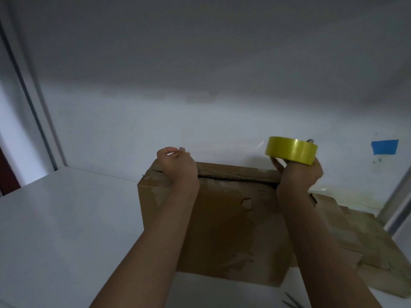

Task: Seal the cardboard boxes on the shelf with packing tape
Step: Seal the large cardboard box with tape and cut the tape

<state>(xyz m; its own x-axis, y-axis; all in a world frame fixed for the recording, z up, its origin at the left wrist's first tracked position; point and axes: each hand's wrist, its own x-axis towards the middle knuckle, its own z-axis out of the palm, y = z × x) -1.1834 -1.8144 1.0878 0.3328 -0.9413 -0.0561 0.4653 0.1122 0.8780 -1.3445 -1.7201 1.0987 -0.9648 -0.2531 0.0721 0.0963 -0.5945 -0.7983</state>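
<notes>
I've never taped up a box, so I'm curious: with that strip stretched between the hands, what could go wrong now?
The stretched strip hangs in the air between the left hand and the tape roll in the right hand; it may twist or stick to itself before landing. It could also land crooked and miss the dark gap along the top edge of the box. The box face is already torn, so peeling misplaced tape would likely rip more cardboard.
</notes>
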